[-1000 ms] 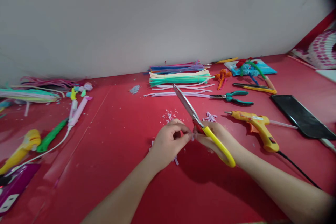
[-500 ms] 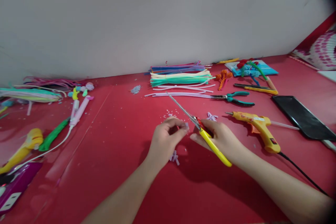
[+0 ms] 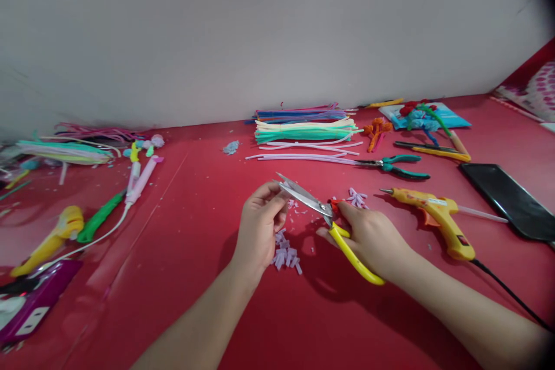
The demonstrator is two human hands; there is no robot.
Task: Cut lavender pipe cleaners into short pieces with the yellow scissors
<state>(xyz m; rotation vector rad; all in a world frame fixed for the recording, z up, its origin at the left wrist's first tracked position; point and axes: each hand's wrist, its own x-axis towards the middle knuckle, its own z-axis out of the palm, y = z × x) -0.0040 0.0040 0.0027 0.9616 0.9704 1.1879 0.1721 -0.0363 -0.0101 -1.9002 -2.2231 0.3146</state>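
Observation:
My right hand (image 3: 373, 237) grips scissors (image 3: 356, 260) with yellow and red handles, their blades slightly apart and pointing left. At the blade tips is my left hand (image 3: 262, 222), fingers pinched on a short piece of lilac pipe cleaner (image 3: 287, 184), which is mostly hidden by fingers and blades. Beneath the left fingers lies a pile of cut lilac pieces (image 3: 286, 255) on the red table (image 3: 186, 295). Tiny lilac clippings are scattered beyond the blades. Just past the right hand is a small lilac bundle (image 3: 356, 197).
Behind the hands lie teal-handled pliers (image 3: 403, 166), loose lilac pipe cleaners (image 3: 299, 157) and coloured bundles (image 3: 303, 132). On the right are a yellow glue gun (image 3: 446, 219) with its cord and a black phone (image 3: 505, 196). A purple power strip (image 3: 47, 300) and corded pink tool (image 3: 142, 182) sit left.
My left hand has drawn left and turned, uncovering more of the lilac pile. The scissors have swung so their blades meet the left fingertips. The whole view has shifted slightly.

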